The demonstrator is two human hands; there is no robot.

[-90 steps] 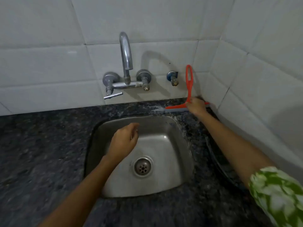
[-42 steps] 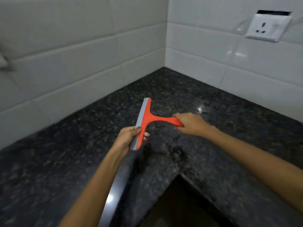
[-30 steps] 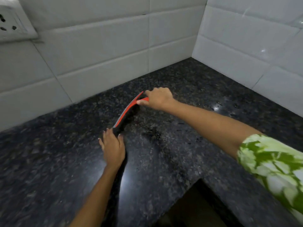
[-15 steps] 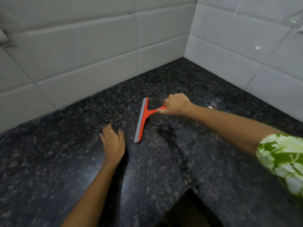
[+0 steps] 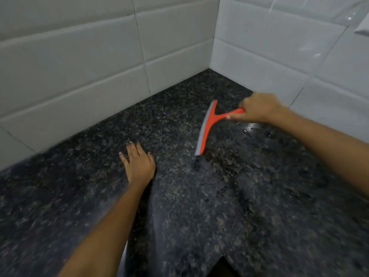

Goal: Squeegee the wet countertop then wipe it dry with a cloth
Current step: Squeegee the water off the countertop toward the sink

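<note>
An orange squeegee (image 5: 207, 126) with a grey rubber blade rests its blade on the dark speckled granite countertop (image 5: 199, 206). My right hand (image 5: 257, 107) is closed around its handle, near the right wall. Water drops glisten on the stone just below that hand. My left hand (image 5: 138, 163) lies flat on the countertop, fingers spread, left of the blade and apart from it. No cloth is in view.
White tiled walls (image 5: 99, 56) meet in a corner behind the squeegee. A white socket plate's edge (image 5: 362, 27) shows on the right wall. The counter's inner corner edge (image 5: 221, 262) drops to a dark gap at the bottom.
My right hand has carried the squeegee to the right, toward the right wall, with the blade still on the stone. My left hand stays flat on the counter.
</note>
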